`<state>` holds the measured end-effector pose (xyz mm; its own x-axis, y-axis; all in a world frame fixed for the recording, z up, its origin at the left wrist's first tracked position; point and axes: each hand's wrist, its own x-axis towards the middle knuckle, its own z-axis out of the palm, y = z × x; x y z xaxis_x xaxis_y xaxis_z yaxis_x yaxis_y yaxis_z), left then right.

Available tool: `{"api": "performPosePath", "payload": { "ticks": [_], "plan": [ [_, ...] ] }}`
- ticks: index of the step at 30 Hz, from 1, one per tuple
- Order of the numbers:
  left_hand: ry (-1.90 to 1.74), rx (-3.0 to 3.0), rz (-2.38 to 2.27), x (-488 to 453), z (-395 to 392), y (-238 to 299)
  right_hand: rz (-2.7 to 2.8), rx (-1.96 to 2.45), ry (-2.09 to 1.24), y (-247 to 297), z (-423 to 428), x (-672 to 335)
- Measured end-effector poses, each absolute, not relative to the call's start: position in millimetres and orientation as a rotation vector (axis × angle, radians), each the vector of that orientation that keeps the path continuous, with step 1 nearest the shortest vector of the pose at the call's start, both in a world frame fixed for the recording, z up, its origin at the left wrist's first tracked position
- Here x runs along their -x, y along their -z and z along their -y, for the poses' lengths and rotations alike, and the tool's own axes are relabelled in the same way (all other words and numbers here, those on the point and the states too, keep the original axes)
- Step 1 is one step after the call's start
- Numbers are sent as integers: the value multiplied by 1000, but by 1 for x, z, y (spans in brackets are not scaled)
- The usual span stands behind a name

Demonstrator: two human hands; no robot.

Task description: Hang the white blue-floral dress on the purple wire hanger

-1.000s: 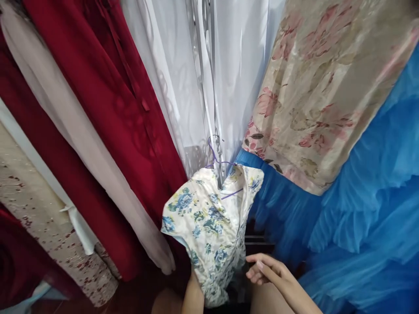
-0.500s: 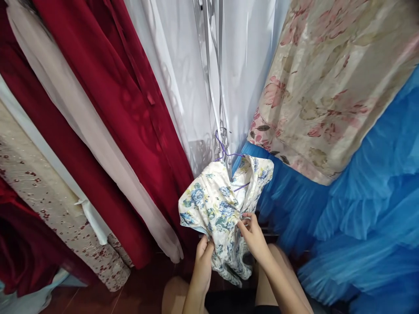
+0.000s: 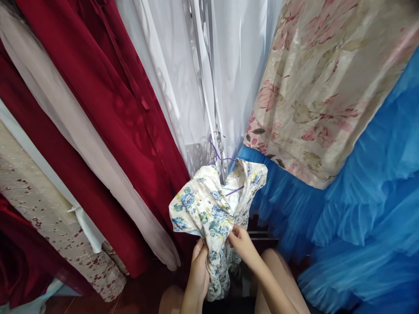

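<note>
The garment [image 3: 188, 203] hangs on a thin purple hanger [image 3: 215, 150] in front of the person, low in the middle of the view. It is off-white, printed with blue roses, green leaves and small yellow touches, and has short cap sleeves and a deep open neck. The neck shows a pale inside and the hanger's lower bar; below the chest the cloth bunches into wrinkled folds, and its hem hangs between the person's knees [image 3: 278, 270]. The left hand [image 3: 198, 266] pinches the side edge below the sleeve, thumb uppermost; the right hand [image 3: 244, 245] grips the cloth at the front between thumb and fingers. Behind the hanger drop white cloth [image 3: 237, 78] and narrow white straps [image 3: 204, 65]. The sleeve on the left side of the view overlaps the red dress [image 3: 108, 113]; the opposite shoulder overlaps blue ruffles [image 3: 347, 231], just under the hem of a pink-flowered dress [image 3: 314, 122]. A narrow dark gap with thin bars [image 3: 263, 236] lies beside the right wrist, and dark red floor [image 3: 144, 294] shows left of the left forearm.
</note>
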<state>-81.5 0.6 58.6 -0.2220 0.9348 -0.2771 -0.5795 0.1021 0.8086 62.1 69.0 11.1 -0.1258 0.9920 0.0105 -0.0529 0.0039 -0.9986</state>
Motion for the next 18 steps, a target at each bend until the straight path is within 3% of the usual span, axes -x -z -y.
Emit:
{"api": "performPosePath", "payload": {
  "ticks": [7, 11, 14, 18],
  "plan": [
    [-2107, -768, -1644, 77, -20, -30, 1228, 1228, -1261, 3, -33, -99],
    [-1765, -1313, -1555, 36, 0, 4, 1210, 1171, -1316, -3, -11, -102],
    [-1485, -1413, -1388, 12, 13, 17, 1278, 1146, -1322, -12, -5, -96],
    [-1389, -1485, -1364, 16, 7, 15, 1366, 1140, -1315, -28, -4, -90]
  ]
}}
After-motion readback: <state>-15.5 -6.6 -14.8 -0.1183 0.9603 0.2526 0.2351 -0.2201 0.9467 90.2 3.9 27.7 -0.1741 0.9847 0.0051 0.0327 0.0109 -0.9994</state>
